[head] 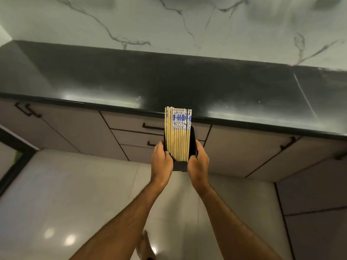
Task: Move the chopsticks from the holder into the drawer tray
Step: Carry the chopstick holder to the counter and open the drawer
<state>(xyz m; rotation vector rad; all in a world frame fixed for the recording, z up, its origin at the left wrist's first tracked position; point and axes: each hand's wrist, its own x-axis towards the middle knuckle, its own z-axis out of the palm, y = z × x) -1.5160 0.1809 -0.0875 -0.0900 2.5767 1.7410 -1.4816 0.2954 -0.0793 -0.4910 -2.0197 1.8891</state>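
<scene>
Several bamboo chopsticks [178,136] with blue-and-white patterned tops lie side by side in a black tray [192,141]. I hold this tray in the air in front of the counter edge. My left hand [161,160] grips its left side and my right hand [198,162] grips its right side. The chopstick tops stick out past the tray's far end. A stack of closed drawers [135,136] with dark handles is in the cabinet just behind the tray. No holder is in view.
A black counter [169,81] runs across the view, with a marble-patterned wall [169,21] behind it. Beige cabinet doors [244,152] with dark handles sit below. The floor [75,194] is glossy pale tile, and a bare foot [145,244] shows between my forearms.
</scene>
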